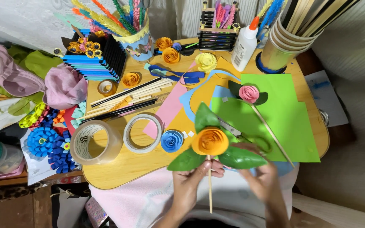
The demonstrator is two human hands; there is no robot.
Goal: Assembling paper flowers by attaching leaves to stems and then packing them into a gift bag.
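Left hand point(189, 182) pinches the stick point(210, 190) of an orange paper flower point(210, 141); right hand point(262, 177) grips one green leaf point(241, 158) — above the table's point(119, 166) near edge. Beyond — blue paper rose point(172, 140), pink rose point(249, 93), glue bottle point(244, 46).

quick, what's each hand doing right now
Left hand: closed on the stick of the orange paper flower.
Right hand: pinching a green leaf.
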